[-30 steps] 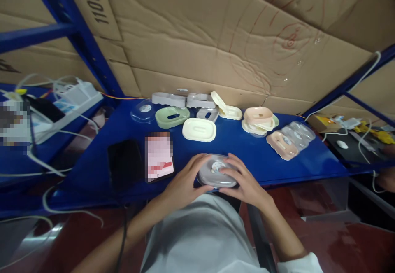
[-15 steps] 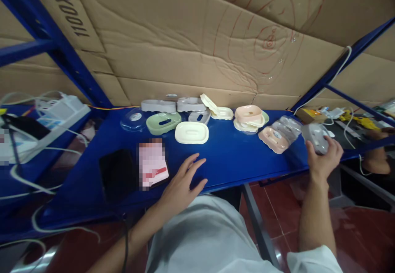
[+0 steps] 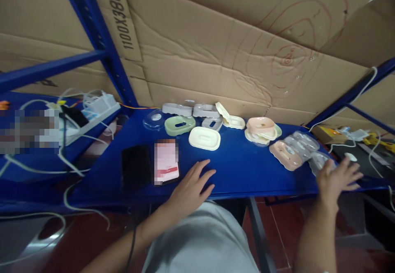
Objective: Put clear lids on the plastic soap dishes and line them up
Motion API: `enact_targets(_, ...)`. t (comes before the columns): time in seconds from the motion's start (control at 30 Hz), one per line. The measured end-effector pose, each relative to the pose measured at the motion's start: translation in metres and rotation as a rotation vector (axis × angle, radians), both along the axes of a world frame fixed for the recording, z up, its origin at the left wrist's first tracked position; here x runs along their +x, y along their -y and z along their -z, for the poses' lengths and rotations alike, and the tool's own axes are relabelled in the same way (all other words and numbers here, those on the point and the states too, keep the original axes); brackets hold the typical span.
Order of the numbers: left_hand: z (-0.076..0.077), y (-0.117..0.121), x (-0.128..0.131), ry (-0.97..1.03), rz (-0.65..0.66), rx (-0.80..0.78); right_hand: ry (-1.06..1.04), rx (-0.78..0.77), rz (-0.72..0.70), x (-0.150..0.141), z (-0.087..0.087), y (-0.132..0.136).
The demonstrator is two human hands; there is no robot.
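Observation:
My left hand (image 3: pixel 194 182) rests at the front edge of the blue table, fingers apart, holding nothing. To its left lies a phone (image 3: pixel 166 162) with a lit screen. Above the hand is a cream oval dish (image 3: pixel 204 138). At the right end my right hand (image 3: pixel 336 180) is spread beside a clear plastic cover (image 3: pixel 317 162), which it partly hides; whether they touch I cannot tell. More clear covers (image 3: pixel 300 145) lie just behind, next to a pink wavy-edged dish (image 3: pixel 285 155). A stack topped by a pink dish (image 3: pixel 261 124) stands further left.
A green slotted tray (image 3: pixel 180 125), grey pieces (image 3: pixel 177 110) and a clear lid (image 3: pixel 153 119) line the back by the cardboard wall (image 3: pixel 197 59). A black flat object (image 3: pixel 135 166) lies left of the phone. White cables (image 3: pixel 70 170) hang at the left; blue frame posts (image 3: pixel 95 30) flank the table.
My right hand has let go of the clear cover, which now lies beside the other covers, and its fingers have spread. My left hand stays by the table edge. The view has shifted.

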State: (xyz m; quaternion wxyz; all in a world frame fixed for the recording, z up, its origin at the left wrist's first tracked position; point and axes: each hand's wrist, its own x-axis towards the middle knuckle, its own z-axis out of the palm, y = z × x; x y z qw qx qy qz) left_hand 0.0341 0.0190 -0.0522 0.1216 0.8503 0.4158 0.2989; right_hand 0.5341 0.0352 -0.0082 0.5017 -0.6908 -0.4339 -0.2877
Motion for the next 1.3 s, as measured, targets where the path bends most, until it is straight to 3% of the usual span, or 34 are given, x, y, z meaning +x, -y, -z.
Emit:
enact_targets(0.03,0.001,0.000,0.001,-0.012,-0.009,0.026,0.121,-0.076,-0.222,-0.030,-0.005,-0.007)
enact_targets(0.17,0.003,0.000,0.003,-0.025,-0.030,0.095,0.388,-0.407,-0.675,-0.170,-0.002,-0.042)
enact_targets(0.23,0.002,0.000,0.003,-0.008,-0.044,0.107,0.569,-0.669,-0.985,-0.227,0.003,-0.058)
enact_targets(0.27,0.002,-0.001,0.003,0.005,-0.051,0.110,0.593,-0.729,-1.066,-0.248,0.004,-0.064)
enact_targets(0.37,0.001,-0.001,0.004,0.036,-0.082,0.127,0.574,-0.829,-1.264,-0.278,0.001,-0.079)
enact_targets(0.47,0.000,-0.001,0.005,0.023,-0.107,0.164,0.526,-0.805,-1.400,-0.276,-0.005,-0.097)
enact_targets(0.53,0.000,-0.001,0.006,-0.015,-0.089,0.189,0.498,-0.727,-1.359,-0.270,-0.005,-0.113)
enact_targets(0.6,0.000,-0.001,0.007,-0.063,-0.076,0.195,0.473,-0.685,-1.232,-0.264,0.000,-0.129)
enact_targets(0.7,0.000,-0.002,0.007,-0.117,-0.095,0.169,0.470,-0.738,-1.093,-0.255,0.012,-0.143)
enact_targets(0.93,0.001,-0.002,0.008,-0.064,-0.077,0.132,0.537,-0.723,-1.018,-0.248,0.026,-0.127)
enact_targets(1.07,0.004,-0.003,0.008,-0.072,-0.087,0.141,0.569,-0.677,-1.049,-0.245,0.024,-0.125)
enact_targets(1.2,0.004,-0.002,0.007,-0.098,-0.057,0.137,0.509,-0.636,-0.959,-0.240,0.017,-0.124)
enact_targets(1.3,0.002,-0.002,0.007,-0.093,-0.111,0.138,0.493,-0.646,-0.934,-0.242,0.015,-0.122)
